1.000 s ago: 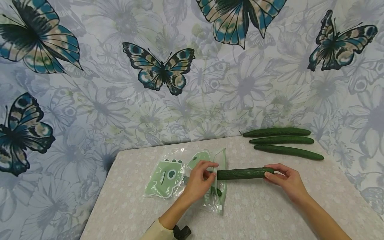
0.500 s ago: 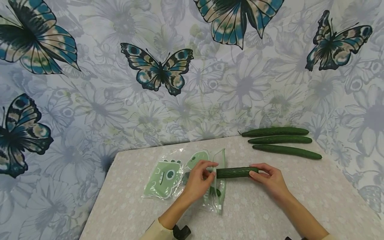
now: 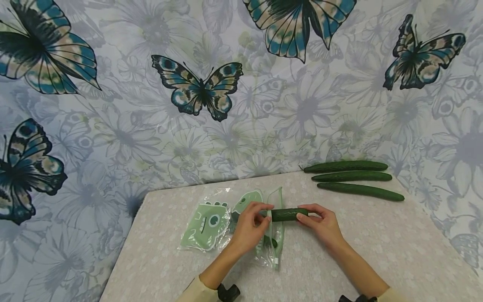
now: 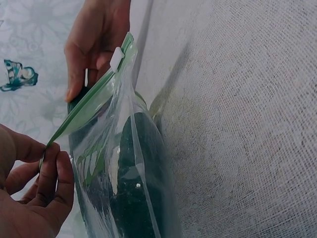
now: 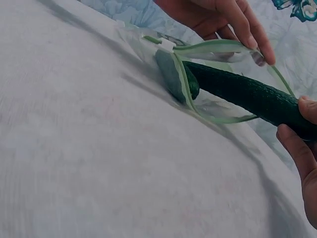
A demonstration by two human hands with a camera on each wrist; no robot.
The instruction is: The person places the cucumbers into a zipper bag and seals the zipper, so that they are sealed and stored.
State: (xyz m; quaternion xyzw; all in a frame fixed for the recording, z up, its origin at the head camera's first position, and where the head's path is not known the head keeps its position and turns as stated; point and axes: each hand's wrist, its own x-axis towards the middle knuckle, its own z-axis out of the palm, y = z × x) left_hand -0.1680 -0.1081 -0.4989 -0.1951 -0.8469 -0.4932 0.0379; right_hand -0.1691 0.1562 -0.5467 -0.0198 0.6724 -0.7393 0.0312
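Note:
A clear zip bag (image 3: pixel 207 228) with a green cartoon print lies on the table, its green-edged mouth facing right. My left hand (image 3: pixel 250 222) pinches the upper edge of that mouth, seen closely in the left wrist view. With thumb and fingers my right hand (image 3: pixel 320 222) grips the outer end of a cucumber (image 3: pixel 288 214), whose other end is inside the bag. A second cucumber (image 5: pixel 176 79) sits within the bag near the white slider (image 5: pixel 167 45), its tip showing at the mouth in the right wrist view.
Three cucumbers (image 3: pixel 351 176) lie side by side at the back right of the table (image 3: pixel 302 268). Behind it hangs a cloth (image 3: pixel 151 138) printed with flowers and butterflies. The table's left edge shows beyond the bag.
My right hand has moved left, sliding the cucumber further into the bag, so less of it sticks out. My left hand keeps its pinch on the bag's edge.

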